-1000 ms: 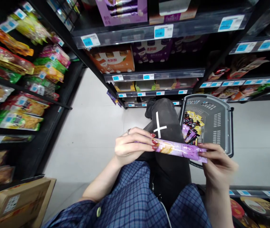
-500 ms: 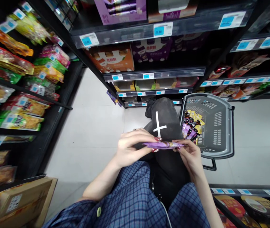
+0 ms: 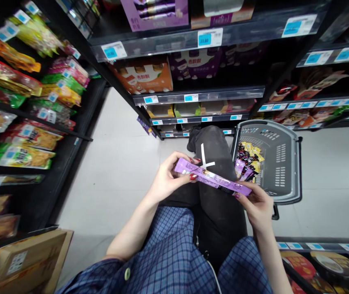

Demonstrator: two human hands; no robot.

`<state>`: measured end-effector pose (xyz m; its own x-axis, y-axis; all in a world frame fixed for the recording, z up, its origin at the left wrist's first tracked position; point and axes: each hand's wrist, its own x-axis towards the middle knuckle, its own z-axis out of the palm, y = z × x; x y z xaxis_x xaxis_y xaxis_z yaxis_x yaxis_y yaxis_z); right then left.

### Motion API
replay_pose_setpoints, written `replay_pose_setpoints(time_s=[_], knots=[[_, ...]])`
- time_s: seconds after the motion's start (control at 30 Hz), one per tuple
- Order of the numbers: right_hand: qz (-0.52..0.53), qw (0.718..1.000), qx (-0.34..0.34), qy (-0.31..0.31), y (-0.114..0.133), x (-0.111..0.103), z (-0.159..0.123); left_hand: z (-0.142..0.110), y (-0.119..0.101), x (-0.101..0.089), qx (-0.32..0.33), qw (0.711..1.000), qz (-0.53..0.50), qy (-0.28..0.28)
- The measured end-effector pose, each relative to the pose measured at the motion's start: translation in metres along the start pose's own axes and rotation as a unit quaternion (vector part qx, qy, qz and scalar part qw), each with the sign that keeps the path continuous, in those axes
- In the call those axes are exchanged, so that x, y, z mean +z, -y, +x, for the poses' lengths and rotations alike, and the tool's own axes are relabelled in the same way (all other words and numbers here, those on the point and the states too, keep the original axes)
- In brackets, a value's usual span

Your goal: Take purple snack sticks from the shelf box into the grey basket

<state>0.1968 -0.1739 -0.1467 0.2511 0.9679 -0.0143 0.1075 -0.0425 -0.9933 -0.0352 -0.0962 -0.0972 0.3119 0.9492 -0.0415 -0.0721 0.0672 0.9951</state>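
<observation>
A long, slim purple stick packet (image 3: 213, 178) is stretched between my two hands above my knee, tilted down to the right. My left hand (image 3: 174, 173) pinches its left part, thumb on the printed face and fingers behind. At the packet's right end, my right hand (image 3: 256, 204) grips the tip between thumb and fingers. Just beyond my right hand stands a grey shopping basket (image 3: 294, 163) with a black handle. Inside it lies a pile of small yellow, black and purple packets (image 3: 249, 159).
Ahead rises a black shelf unit (image 3: 162, 43) with price tags, holding an orange carton (image 3: 150, 77) and a purple carton (image 3: 195, 65). Bagged snacks (image 3: 24, 155) hang on the left rack. A cardboard box (image 3: 30, 257) sits lower left. Round packages (image 3: 336, 265) fill a shelf at lower right.
The packet has turned from nearly edge-on to showing its printed face, its left end now higher. My left hand has risen slightly; my right hand has shifted right and down.
</observation>
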Motion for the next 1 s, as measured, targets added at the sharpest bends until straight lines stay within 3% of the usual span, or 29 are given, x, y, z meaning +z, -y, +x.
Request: replay_pose_setpoints(time_s=[0.1, 0.27, 0.5, 0.63, 0.73, 0.9, 1.0], knots=[[-0.018, 1.000, 0.008, -0.006, 0.001, -0.001, -0.002, 0.000, 0.001, 0.000, -0.030, 0.999, -0.040, 0.011], [-0.011, 0.999, 0.034, -0.010, 0.006, 0.001, -0.002, 0.001, 0.003, 0.001, -0.050, 0.998, -0.031, -0.035], [0.100, 0.990, 0.095, 0.010, 0.010, 0.006, 0.004, 0.002, 0.009, 0.008, -0.110, 0.987, -0.097, -0.064], [0.163, 0.976, 0.143, 0.011, 0.013, 0.008, 0.009, 0.003, 0.011, 0.011, -0.116, 0.988, -0.088, -0.050], [0.162, 0.975, 0.153, -0.023, 0.014, 0.007, 0.011, 0.004, 0.010, 0.008, -0.137, 0.990, -0.034, 0.014], [0.097, 0.988, 0.119, -0.014, 0.022, 0.007, 0.013, 0.002, 0.006, 0.014, -0.197, 0.942, 0.076, 0.261], [0.064, 0.991, 0.110, 0.032, 0.030, 0.012, 0.013, -0.001, 0.004, 0.028, -0.195, 0.929, 0.118, 0.290]])
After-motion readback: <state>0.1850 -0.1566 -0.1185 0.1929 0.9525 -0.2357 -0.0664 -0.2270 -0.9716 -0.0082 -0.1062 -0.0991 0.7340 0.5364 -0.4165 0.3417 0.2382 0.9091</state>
